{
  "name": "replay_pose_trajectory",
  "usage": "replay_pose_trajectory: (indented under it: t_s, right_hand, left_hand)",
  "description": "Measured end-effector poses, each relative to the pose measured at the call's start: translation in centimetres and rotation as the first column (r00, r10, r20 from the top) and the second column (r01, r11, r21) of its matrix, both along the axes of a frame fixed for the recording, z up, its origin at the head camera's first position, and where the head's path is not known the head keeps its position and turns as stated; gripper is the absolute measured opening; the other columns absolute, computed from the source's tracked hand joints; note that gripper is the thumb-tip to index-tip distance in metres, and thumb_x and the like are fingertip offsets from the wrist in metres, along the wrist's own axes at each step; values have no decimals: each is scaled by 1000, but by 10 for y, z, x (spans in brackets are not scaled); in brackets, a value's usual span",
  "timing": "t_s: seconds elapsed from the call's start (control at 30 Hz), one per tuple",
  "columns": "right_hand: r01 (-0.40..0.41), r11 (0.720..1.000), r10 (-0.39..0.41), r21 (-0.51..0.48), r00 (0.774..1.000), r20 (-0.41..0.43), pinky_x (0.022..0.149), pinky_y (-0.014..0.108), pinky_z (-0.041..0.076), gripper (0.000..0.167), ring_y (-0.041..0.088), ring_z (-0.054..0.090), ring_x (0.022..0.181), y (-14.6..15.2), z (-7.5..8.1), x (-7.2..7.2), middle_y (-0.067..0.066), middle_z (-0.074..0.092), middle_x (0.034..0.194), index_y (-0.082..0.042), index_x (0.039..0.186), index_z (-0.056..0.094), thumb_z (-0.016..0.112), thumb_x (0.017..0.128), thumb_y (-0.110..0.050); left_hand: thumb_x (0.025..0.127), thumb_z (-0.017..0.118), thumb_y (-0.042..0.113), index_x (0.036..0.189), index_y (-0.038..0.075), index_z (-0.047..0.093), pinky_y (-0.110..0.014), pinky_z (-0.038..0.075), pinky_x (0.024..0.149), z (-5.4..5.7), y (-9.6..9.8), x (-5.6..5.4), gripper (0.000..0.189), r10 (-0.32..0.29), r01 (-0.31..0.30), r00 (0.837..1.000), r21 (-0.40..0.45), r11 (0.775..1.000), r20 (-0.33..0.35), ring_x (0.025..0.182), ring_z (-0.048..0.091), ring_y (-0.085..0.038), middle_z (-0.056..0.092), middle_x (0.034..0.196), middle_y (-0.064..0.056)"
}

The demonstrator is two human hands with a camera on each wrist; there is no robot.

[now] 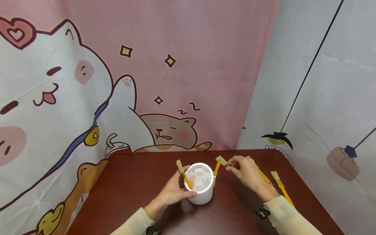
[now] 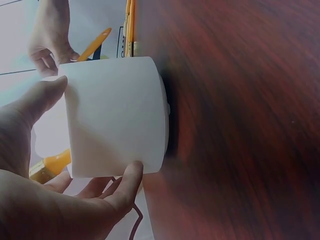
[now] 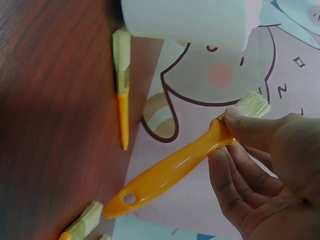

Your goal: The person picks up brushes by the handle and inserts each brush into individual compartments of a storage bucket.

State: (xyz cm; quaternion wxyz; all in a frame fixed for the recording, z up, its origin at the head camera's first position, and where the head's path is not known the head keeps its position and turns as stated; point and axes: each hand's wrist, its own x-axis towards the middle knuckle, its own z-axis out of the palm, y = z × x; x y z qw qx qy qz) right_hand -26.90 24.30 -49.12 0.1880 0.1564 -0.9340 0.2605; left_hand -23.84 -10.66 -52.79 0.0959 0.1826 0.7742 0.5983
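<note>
A white round holder (image 1: 201, 197) with divided compartments stands upright on the table. My left hand (image 1: 173, 192) grips it from the left side, thumb near the front rim and fingers around the wall. One paintbrush (image 1: 188, 183) leans inside it with the bristles up and the orange handle down. To the right of the holder, my right hand (image 1: 246, 171) pinches another paintbrush (image 3: 170, 172) between thumb and fingers, close to its bristles. That brush's orange handle, with a hole at its end, hangs free below the fingers in the right wrist view.
A paintbrush (image 1: 216, 168) lies on the dark red table (image 1: 138, 182) just behind and right of the holder. Two more, one partly behind the right hand (image 1: 265, 175) and one farther right (image 1: 283, 189), lie near the right edge. A cartoon-printed cloth (image 1: 205, 81) hangs behind the table.
</note>
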Motion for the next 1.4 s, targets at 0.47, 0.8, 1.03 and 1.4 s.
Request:
replay_pose_trajectory:
  t_s: [0.47, 0.8, 1.03, 1.4]
  right_hand:
    - [-40, 998, 37, -38, 996, -75, 77, 32, 61, 20, 12, 74, 84, -18, 23, 17, -4, 84, 97, -16, 104, 86, 101, 91, -17]
    - [-80, 996, 73, -37, 983, -166, 81, 35, 65, 25, 12, 80, 85, -31, 34, 27, -3, 86, 99, -15, 106, 87, 104, 87, -13]
    - [-139, 988, 123, -64, 969, -215, 76, 33, 68, 28, 13, 82, 83, -37, 40, 31, -2, 87, 99, -14, 105, 87, 104, 85, -7]
    - [-235, 961, 198, -149, 954, -224, 72, 26, 68, 26, 3, 77, 80, -50, 50, 41, -6, 84, 96, -15, 103, 85, 103, 86, -5]
  left_hand:
    - [87, 103, 9, 178, 15, 41, -54, 65, 112, 0, 1, 1, 111, 17, -17, 1000, -18, 1000, 1, 147, 69, -42, 64, 165, -25]
    - [87, 102, 6, 178, 14, 41, -61, 64, 113, 2, 1, 2, 110, 8, -8, 1000, -2, 1000, 0, 148, 68, -45, 64, 165, -27]
    - [87, 102, 7, 178, 15, 42, -58, 65, 111, 0, 0, 1, 110, 10, -10, 1000, -18, 1000, -10, 147, 69, -43, 65, 164, -25]
    - [86, 102, 7, 177, 15, 42, -54, 67, 109, -2, 0, 1, 110, 14, -14, 1000, -13, 1000, -18, 144, 70, -42, 66, 161, -25]
